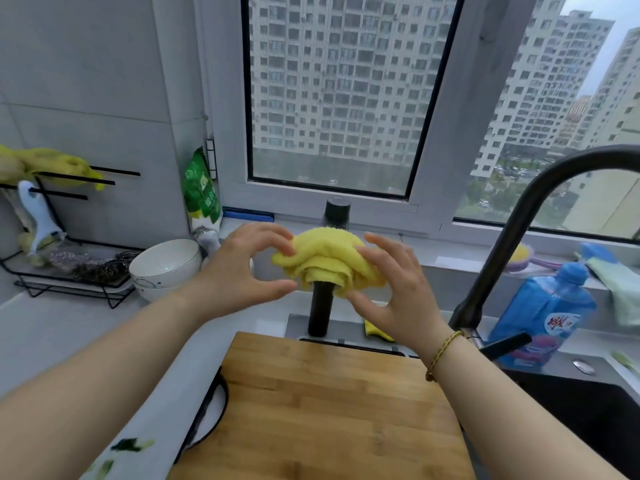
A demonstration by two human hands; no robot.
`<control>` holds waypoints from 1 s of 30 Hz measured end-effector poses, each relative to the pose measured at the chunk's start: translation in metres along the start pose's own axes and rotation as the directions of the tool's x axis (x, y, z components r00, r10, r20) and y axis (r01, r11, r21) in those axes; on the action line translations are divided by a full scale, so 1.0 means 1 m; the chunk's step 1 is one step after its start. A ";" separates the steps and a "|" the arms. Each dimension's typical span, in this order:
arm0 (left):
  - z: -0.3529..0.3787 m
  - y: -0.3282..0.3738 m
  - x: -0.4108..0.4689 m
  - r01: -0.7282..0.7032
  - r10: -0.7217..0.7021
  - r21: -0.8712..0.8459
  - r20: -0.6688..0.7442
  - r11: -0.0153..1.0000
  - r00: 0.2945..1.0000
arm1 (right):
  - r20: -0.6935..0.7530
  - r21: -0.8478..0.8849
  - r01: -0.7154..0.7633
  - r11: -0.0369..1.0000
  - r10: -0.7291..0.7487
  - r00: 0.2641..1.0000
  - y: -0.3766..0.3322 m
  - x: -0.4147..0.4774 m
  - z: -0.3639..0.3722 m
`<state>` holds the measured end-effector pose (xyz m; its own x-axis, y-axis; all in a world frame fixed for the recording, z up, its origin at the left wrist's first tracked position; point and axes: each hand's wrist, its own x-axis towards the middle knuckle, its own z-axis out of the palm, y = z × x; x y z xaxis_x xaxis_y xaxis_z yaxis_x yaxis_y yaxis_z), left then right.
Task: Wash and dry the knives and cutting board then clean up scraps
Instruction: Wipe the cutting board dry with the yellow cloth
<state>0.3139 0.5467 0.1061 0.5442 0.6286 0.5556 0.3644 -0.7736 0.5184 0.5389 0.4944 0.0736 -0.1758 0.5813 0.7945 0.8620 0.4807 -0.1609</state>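
Observation:
A yellow cloth (325,258) is draped in folds over the top of a short black post (320,313) behind the sink. My left hand (239,268) is on its left side, fingers spread and curved, fingertips just touching the cloth's edge. My right hand (394,292) is on the right, fingers lying against the cloth, thumb below it. A wooden cutting board (329,410) lies flat in front of me, under my forearms. Green scraps (130,445) lie on the counter at the lower left. No knife is in view.
A tall dark faucet (512,237) arches over the black sink (588,417) on the right, beside a blue detergent bottle (543,313). Stacked white bowls (166,265) and a black wire rack (69,282) stand at the left. A black loop handle (207,420) lies by the board's left edge.

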 end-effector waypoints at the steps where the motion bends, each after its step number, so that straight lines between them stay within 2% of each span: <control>1: 0.003 0.001 0.001 -0.029 0.030 0.060 -0.014 0.998 0.999 | 0.017 -0.009 0.012 1.000 -0.012 1.000 -0.002 0.000 0.001; 4: 0.015 0.002 0.003 -0.147 0.172 0.269 -0.074 0.952 0.982 | 0.025 -0.072 0.052 0.996 -0.050 0.998 -0.007 0.001 0.005; 8: 0.013 0.012 0.011 -0.063 0.102 0.352 -0.091 0.934 0.991 | -0.048 -0.148 0.090 0.985 -0.098 0.994 -0.003 0.012 0.002; 12: 0.002 0.018 0.030 -0.113 0.161 0.431 -0.076 0.895 0.984 | -0.096 -0.188 0.111 0.976 -0.130 0.987 0.001 0.037 -0.004; 15: -0.001 0.012 0.046 -0.114 0.164 0.482 -0.063 0.869 0.984 | -0.080 -0.238 0.111 0.965 -0.133 0.988 0.003 0.051 -0.001; 18: 0.004 0.000 0.046 -0.073 0.099 0.456 -0.035 0.887 0.994 | -0.046 -0.262 0.113 0.958 -0.129 0.991 0.007 0.043 0.006; 23: 0.013 -0.007 0.026 0.044 -0.023 0.285 -0.078 0.958 0.997 | 0.012 -0.237 0.064 0.969 -0.063 0.998 0.003 0.023 0.007; 30: 0.001 0.004 -0.005 0.133 -0.097 0.221 -0.169 0.966 0.981 | -0.105 -0.219 -0.021 0.975 -0.002 0.994 -0.019 0.011 -0.003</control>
<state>0.3135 0.5402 0.1051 0.3709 0.7050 0.6046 0.5919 -0.6811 0.4310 0.5220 0.4903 0.0872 -0.1268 0.5082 0.8518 0.9488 0.3126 -0.0453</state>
